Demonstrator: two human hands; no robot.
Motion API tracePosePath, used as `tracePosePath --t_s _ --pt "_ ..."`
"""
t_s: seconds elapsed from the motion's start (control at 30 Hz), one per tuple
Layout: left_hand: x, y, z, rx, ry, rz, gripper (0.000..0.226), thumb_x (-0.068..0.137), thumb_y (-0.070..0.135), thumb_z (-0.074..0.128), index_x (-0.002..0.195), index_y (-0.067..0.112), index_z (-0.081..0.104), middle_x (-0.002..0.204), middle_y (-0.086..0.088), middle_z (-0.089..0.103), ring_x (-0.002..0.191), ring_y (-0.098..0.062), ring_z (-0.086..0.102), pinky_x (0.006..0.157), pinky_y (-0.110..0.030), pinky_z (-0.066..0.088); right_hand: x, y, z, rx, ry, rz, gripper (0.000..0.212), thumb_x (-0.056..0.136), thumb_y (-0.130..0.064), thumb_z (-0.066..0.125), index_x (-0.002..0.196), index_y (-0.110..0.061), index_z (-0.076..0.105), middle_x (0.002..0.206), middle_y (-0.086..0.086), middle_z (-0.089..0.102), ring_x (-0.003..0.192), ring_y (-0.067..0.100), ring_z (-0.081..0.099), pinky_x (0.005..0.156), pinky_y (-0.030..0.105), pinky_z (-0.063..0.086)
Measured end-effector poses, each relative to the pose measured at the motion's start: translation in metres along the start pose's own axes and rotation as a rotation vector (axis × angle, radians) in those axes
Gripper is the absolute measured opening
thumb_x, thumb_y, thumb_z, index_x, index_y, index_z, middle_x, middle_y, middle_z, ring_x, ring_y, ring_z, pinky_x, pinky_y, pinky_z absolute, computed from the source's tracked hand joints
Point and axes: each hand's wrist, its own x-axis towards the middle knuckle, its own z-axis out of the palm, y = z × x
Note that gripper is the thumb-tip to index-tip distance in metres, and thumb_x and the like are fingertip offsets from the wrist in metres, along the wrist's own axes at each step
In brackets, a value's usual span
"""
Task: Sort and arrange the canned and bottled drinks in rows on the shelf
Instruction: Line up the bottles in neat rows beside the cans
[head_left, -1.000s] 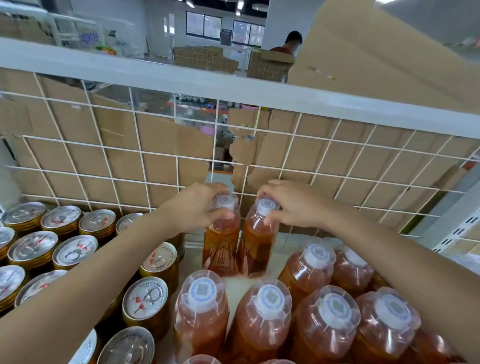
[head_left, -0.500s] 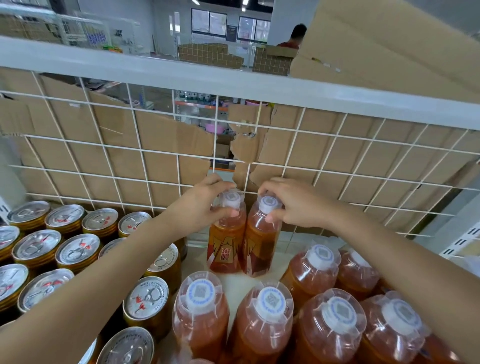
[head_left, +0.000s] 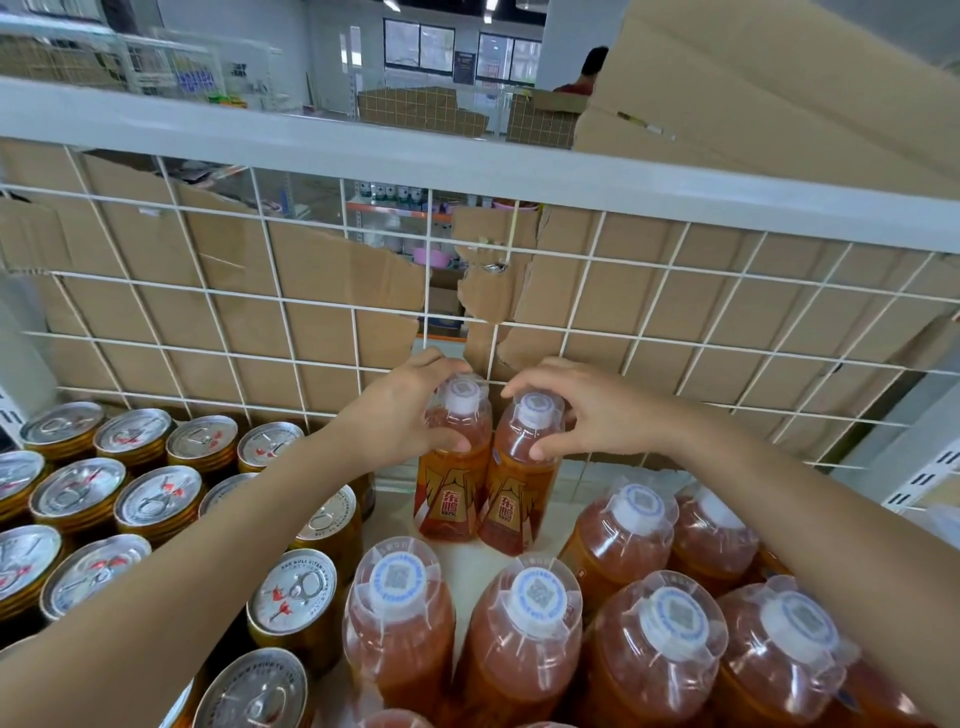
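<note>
Against a shelf's wire back, beyond rows of gold cans and front bottles, a person's left hand grips the top of the left bottle, the right hand that of the right bottle, both standing side by side.

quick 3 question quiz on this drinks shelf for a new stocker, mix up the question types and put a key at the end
1. True or false: the left hand grips the left bottle while the right hand grips the right bottle.
2. The cans stand: A) left of both bottles B) right of them C) on top of them.
3. Fill in: behind the wire grid sits torn ____.
Key: 1 true; 2 A; 3 cardboard.
</note>
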Motion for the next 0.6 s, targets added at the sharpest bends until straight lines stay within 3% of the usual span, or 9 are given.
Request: tracePosePath --t_s 0.07,0.17,0.33,0.47,0.6 --pt "0.0001 0.0010 0.0012 -0.011 0.008 -0.002 0.078 0.067 0.027 0.082 0.134 0.015 0.045 0.113 0.005 0.045 0.108 -0.017 0.051 0.088 -0.035 0.050 0.0015 -0.0009 0.0046 -0.095 0.039 0.034 0.065 0.072 -0.037 0.077 0.127 -0.024 0.047 0.119 -0.001 0.051 0.110 0.015 0.049 0.085 0.027 0.040" --pt "0.0002 0.0022 0.0034 -0.028 0.019 -0.006 0.077 0.067 0.026 0.082 0.134 0.015 0.045 0.111 0.005 0.045 0.108 -0.019 0.051 0.086 -0.035 0.051 0.0045 0.0004 0.0058 -0.163 0.067 0.021 0.062 0.070 -0.034 0.078 0.123 -0.022 0.048 0.121 -0.002 0.053 0.110 0.016 0.049 0.073 0.025 0.033" --pt "0.0042 0.0061 0.0069 -0.042 0.006 -0.008 0.076 0.068 0.026 0.082 0.134 0.016 0.045 0.108 0.008 0.044 0.106 -0.015 0.051 0.083 -0.032 0.052 0.0011 0.0035 0.0040 -0.159 0.055 0.018 0.062 0.072 -0.021 0.077 0.126 -0.023 0.046 0.123 -0.004 0.049 0.110 0.015 0.047 0.077 0.027 0.036" --pt "0.0041 0.0044 0.0070 -0.029 0.004 -0.007 0.076 0.069 0.028 0.081 0.135 0.016 0.044 0.109 0.008 0.043 0.106 -0.014 0.051 0.083 -0.032 0.051 0.0014 0.0018 0.0072 -0.220 0.081 0.019 0.064 0.073 -0.022 0.077 0.129 -0.025 0.045 0.122 -0.005 0.046 0.112 0.016 0.044 0.086 0.034 0.041" --pt "0.0028 0.0032 0.0078 0.021 0.006 0.005 0.077 0.070 0.032 0.080 0.136 0.017 0.042 0.111 0.008 0.042 0.107 -0.015 0.051 0.086 -0.033 0.051 0.0020 0.0031 0.0100 -0.279 0.108 0.011 0.066 0.076 -0.026 0.074 0.134 -0.025 0.042 0.123 -0.003 0.041 0.111 0.015 0.043 0.077 0.026 0.035"
